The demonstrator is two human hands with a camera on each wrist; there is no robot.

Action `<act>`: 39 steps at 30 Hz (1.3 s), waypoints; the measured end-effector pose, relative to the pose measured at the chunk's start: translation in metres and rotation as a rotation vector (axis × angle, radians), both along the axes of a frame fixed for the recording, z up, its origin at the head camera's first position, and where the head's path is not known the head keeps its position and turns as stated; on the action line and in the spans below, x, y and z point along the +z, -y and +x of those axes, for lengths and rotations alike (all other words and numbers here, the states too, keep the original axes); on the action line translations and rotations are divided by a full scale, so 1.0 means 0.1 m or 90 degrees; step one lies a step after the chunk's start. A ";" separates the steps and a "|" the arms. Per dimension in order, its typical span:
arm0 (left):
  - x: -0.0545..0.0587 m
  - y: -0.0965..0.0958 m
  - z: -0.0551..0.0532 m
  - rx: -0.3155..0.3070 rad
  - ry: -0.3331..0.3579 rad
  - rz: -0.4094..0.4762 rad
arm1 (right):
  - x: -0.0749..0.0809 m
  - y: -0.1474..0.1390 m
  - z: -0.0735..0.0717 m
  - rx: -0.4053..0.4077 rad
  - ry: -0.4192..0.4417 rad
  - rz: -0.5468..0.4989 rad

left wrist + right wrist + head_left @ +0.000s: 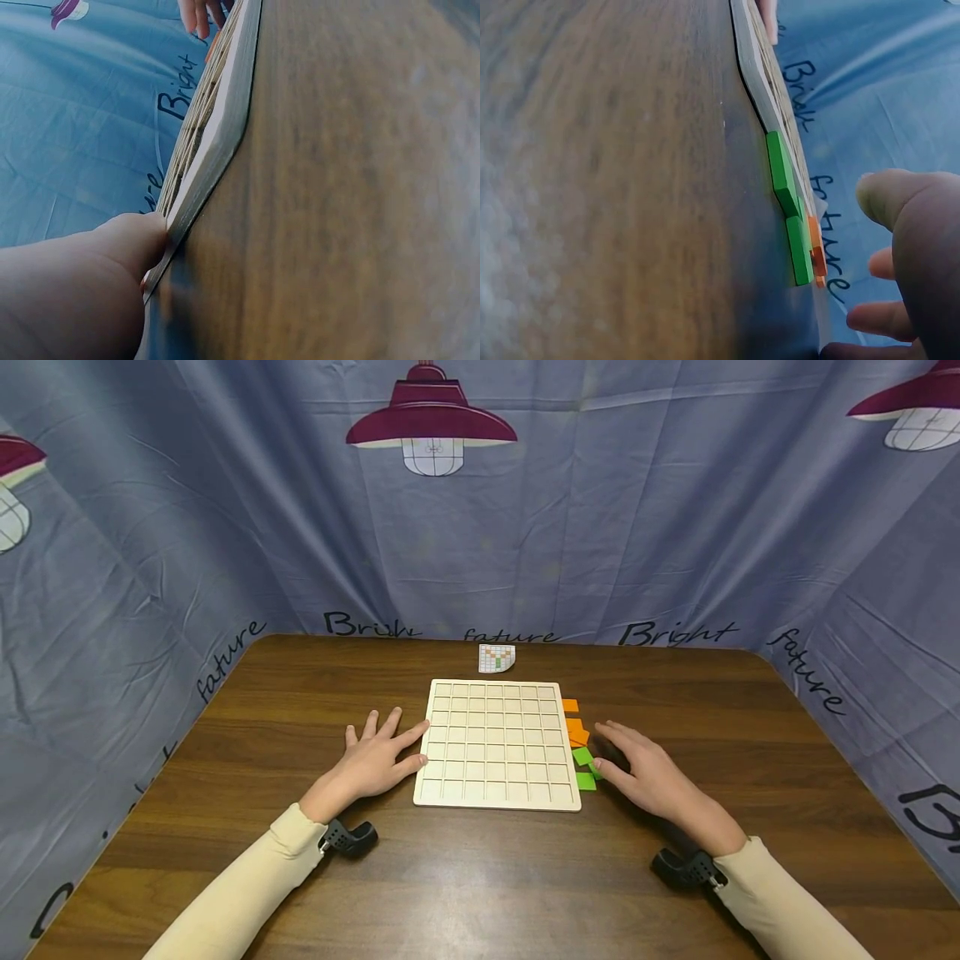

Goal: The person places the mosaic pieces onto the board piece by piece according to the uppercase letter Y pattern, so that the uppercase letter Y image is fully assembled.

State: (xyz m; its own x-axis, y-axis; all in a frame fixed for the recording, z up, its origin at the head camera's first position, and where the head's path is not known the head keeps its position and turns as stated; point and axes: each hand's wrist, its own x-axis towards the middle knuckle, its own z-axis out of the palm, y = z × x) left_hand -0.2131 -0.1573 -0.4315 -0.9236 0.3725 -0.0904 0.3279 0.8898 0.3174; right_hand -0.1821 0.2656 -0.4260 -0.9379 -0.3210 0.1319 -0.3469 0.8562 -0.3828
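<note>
A pale wooden grid board with rows of square cells lies flat in front of me. My left hand is spread at its left side, thumb and index fingertip right at the edge. In the left wrist view the thumb meets the board's corner side. On the other side, my right hand hovers with relaxed fingers and holds nothing. Just left of it are several green square tiles and orange square tiles along the board's right edge. The right wrist view shows green tiles below the thumb.
A small paper card with a coloured grid pattern lies behind the board. Everything rests on a dark brown wooden table. A blue-grey curtain with printed lamps and lettering hangs around the table's back and sides.
</note>
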 end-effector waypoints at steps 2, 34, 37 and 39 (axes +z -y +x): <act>-0.01 0.01 0.00 0.000 -0.002 -0.002 | -0.01 0.00 0.00 0.005 -0.006 -0.004; -0.01 0.00 0.01 0.006 -0.001 -0.004 | -0.07 -0.01 0.00 0.093 -0.067 0.008; -0.01 0.00 0.01 0.006 -0.001 -0.005 | -0.08 -0.01 0.00 0.103 -0.082 0.009; 0.00 0.00 0.01 0.006 -0.002 -0.005 | -0.09 -0.01 0.00 0.110 -0.093 0.009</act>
